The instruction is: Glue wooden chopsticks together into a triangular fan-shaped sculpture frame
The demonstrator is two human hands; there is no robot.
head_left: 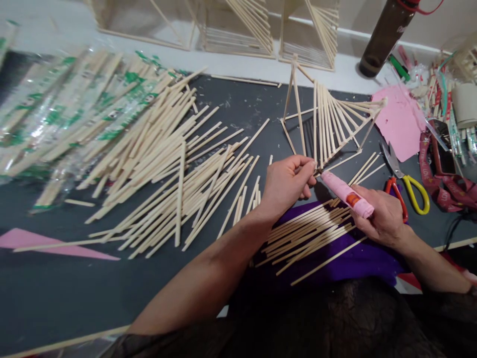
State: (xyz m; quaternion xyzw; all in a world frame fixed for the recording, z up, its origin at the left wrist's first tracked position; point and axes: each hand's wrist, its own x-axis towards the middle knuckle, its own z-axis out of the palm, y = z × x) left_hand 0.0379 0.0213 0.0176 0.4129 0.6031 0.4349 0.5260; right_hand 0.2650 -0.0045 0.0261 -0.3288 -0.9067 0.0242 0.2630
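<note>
A lattice frame of wooden sticks (328, 119) stands on the dark table. My left hand (288, 181) pinches at its near lower corner, its fingertips closed on a stick end there. My right hand (383, 216) is wrapped round a pink glue gun (345, 193), whose dark tip points at that same corner beside my left fingertips. Below both hands, several loose sticks (309, 231) lie on a purple cloth (346, 266).
Many loose sticks (179, 189) and plastic-wrapped bundles (82, 109) cover the left. Scissors (395, 161), pink paper (400, 119) and a red strap (443, 189) lie right. A dark bottle (387, 37) and more stick frames (309, 35) stand behind.
</note>
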